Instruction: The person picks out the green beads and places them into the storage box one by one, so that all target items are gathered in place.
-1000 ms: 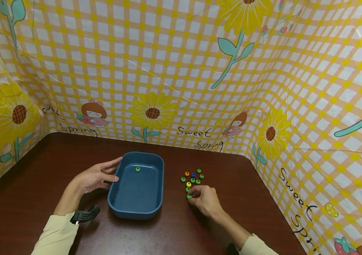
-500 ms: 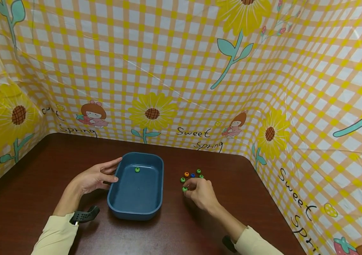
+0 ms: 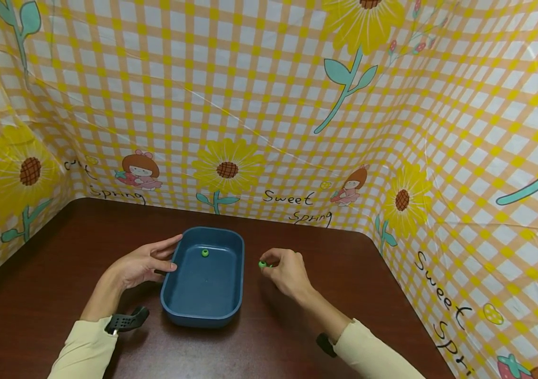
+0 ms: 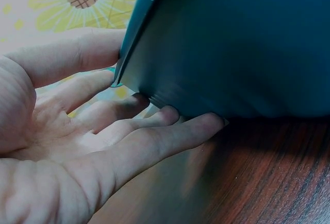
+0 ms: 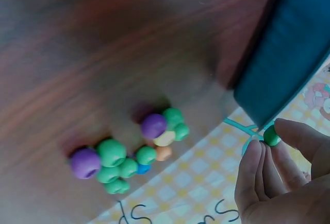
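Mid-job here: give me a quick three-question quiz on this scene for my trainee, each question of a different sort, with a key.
1. True or false: the right hand pinches a green bead between its fingertips.
2. Multiple choice: what lies inside the blue tray? A) nothing B) one green bead C) a purple bead and an orange bead
3. Fill in the missing word: the left hand rests with straight fingers against the tray's ____ side, as seen from the head camera.

Key
1. True. The right wrist view shows the bead held beside the tray's rim.
2. B. A single green bead in the tray lies near its far end.
3. Left. The loose bead pile lies on the table, outside the tray.
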`<move>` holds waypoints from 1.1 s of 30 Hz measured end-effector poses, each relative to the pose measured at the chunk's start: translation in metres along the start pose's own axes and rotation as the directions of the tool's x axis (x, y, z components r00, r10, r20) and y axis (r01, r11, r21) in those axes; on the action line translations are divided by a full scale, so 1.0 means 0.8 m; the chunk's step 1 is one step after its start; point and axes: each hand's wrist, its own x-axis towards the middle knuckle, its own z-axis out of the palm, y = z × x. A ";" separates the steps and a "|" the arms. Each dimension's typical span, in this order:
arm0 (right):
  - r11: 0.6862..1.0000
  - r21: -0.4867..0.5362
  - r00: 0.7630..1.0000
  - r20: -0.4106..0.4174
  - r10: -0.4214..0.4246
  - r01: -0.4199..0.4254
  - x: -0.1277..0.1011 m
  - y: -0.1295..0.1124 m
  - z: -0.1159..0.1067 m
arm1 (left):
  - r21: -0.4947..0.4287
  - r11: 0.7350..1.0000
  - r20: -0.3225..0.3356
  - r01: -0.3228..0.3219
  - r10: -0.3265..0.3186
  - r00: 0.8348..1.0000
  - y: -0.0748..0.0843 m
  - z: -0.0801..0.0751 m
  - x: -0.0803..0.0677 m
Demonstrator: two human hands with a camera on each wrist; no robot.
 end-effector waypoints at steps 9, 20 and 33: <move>1.000 0.015 1.000 -0.016 -0.017 0.017 0.015 -0.024 0.010 | 0.001 1.000 0.001 -0.001 0.001 1.000 0.000 0.000 0.000; 0.996 0.069 0.999 -0.010 -0.049 0.050 0.031 -0.049 0.024 | -0.002 1.000 0.011 -0.003 0.003 1.000 -0.002 -0.004 0.000; 0.990 0.129 0.998 0.004 -0.064 0.063 0.031 -0.059 0.045 | -0.011 1.000 0.013 -0.002 0.002 1.000 -0.003 -0.005 0.001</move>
